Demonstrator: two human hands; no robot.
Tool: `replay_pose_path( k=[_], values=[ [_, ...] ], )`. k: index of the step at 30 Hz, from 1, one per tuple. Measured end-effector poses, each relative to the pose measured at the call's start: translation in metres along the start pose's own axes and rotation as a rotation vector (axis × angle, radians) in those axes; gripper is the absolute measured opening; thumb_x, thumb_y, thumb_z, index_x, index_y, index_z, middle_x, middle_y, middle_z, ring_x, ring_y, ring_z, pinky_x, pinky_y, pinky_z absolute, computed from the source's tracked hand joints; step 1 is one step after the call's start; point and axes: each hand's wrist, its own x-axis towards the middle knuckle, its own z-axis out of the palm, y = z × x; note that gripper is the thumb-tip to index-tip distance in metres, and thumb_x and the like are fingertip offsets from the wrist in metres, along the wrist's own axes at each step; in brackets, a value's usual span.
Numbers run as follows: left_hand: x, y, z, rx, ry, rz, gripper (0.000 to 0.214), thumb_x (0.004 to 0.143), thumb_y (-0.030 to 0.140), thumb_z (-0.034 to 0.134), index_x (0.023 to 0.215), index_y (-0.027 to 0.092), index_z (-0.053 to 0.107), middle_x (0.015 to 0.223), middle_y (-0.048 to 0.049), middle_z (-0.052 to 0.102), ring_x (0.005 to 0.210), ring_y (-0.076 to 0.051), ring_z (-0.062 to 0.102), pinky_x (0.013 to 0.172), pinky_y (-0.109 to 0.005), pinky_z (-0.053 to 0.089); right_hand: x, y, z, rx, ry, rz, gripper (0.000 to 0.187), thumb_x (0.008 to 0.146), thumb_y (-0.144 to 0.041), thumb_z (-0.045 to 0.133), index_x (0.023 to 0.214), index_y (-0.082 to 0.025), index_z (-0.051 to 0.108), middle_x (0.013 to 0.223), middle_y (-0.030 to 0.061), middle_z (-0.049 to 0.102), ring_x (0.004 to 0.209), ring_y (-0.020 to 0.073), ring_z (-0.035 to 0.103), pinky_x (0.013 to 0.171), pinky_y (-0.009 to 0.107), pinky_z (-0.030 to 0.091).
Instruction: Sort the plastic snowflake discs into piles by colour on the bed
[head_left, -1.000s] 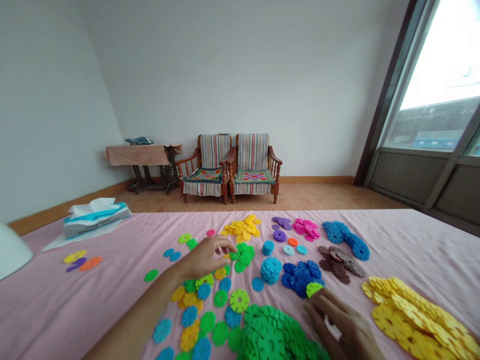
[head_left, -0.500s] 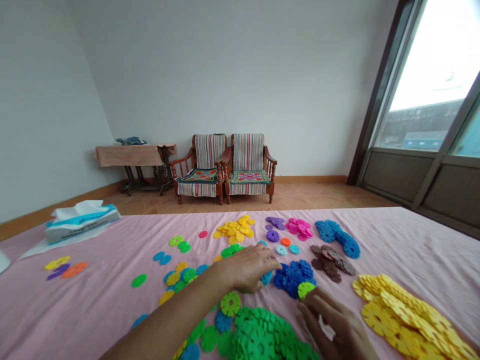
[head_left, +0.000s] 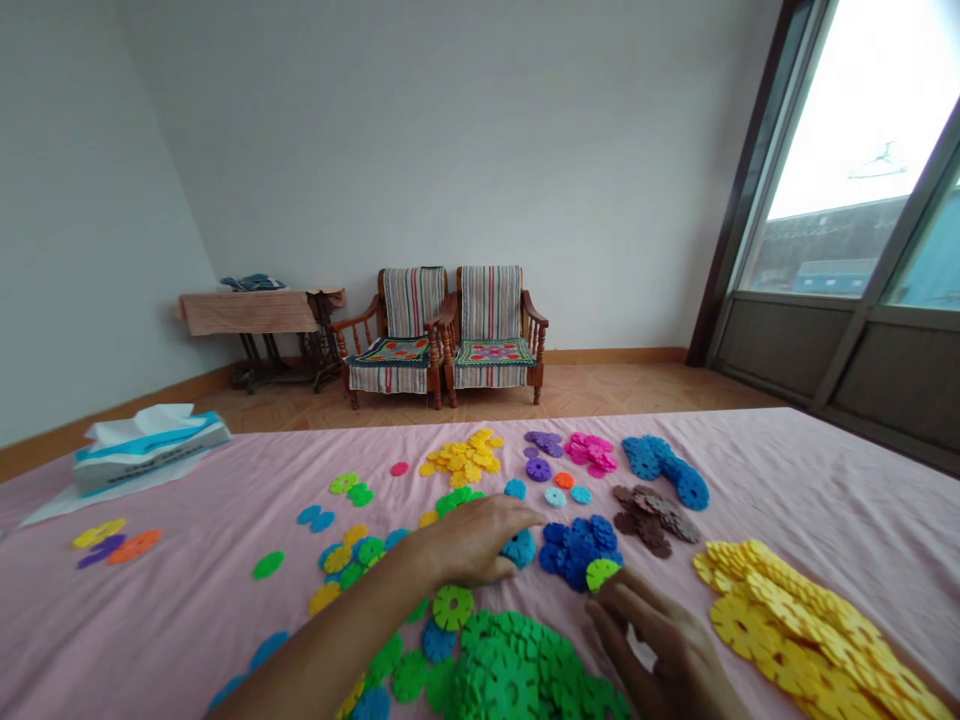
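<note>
My left hand (head_left: 480,540) is low over the middle of the table, palm down. Its fingers and thumb are apart, reaching around a small pile of light blue notched plastic discs (head_left: 519,548). A lime green notched disc (head_left: 601,574) shows at the fingertips of my right hand (head_left: 664,640), whose thumb and fingers curl together around it. That disc overlaps the near edge of a dark blue disc pile (head_left: 581,548). Below my hands is a large heap of green discs (head_left: 517,670). Another lime disc (head_left: 453,607) lies beside my left wrist.
Yellow discs (head_left: 810,630) form a long heap at right, near brown (head_left: 654,518) and blue (head_left: 664,465) piles. Farther back are pink (head_left: 591,452), purple (head_left: 544,443) and yellow (head_left: 463,457) piles. Mixed discs (head_left: 356,555) lie left of my forearm. A tissue box (head_left: 150,450) stands at far left.
My left hand has shifted slightly left, uncovering more of the light blue discs. The right hand and lime disc stay nearly in place by the dark blue pile. The view has turned slightly.
</note>
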Motion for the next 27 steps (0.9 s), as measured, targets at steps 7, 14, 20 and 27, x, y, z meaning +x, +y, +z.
replay_pose_path(
  k=[7,14,20,27],
  values=[
    [-0.04,-0.001,-0.002,-0.073,0.231,-0.275,0.015,0.079,0.014,0.055,0.088,0.02,0.065,0.089,-0.0031,0.064,0.089,-0.018,0.058,0.079,-0.028,0.044,0.002,-0.001,-0.003,0.017,-0.019,0.045,0.025,0.093,-0.023,0.043,0.069,-0.022,0.049,0.066,-0.0003,0.054,0.057,0.0109,0.054,0.053,0.021,0.043],
    [-0.041,0.014,0.023,-0.076,0.196,-0.362,0.015,0.075,0.026,0.067,0.089,0.023,0.068,0.089,-0.0023,0.061,0.09,-0.02,0.055,0.078,-0.029,0.041,-0.002,0.001,0.0,0.033,-0.039,0.034,0.021,0.093,-0.021,0.043,0.073,-0.02,0.05,0.07,0.0003,0.054,0.061,0.0107,0.055,0.056,0.021,0.042],
    [-0.043,0.017,0.024,-0.074,0.181,-0.407,0.014,0.073,0.024,0.066,0.087,0.02,0.066,0.084,-0.0021,0.059,0.086,-0.02,0.055,0.071,-0.027,0.04,-0.001,0.002,-0.002,0.015,-0.042,0.047,0.023,0.094,-0.021,0.043,0.071,-0.02,0.048,0.069,-0.0004,0.053,0.06,0.0103,0.055,0.053,0.02,0.04],
    [-0.06,0.01,0.017,-0.084,0.133,-0.407,0.013,0.067,0.015,0.06,0.079,0.019,0.062,0.081,-0.0009,0.058,0.078,-0.016,0.055,0.067,-0.023,0.039,-0.001,0.0,-0.002,0.021,-0.039,0.026,0.022,0.093,-0.02,0.043,0.071,-0.021,0.046,0.069,-0.0004,0.053,0.06,0.0104,0.054,0.055,0.02,0.041]
  ],
)
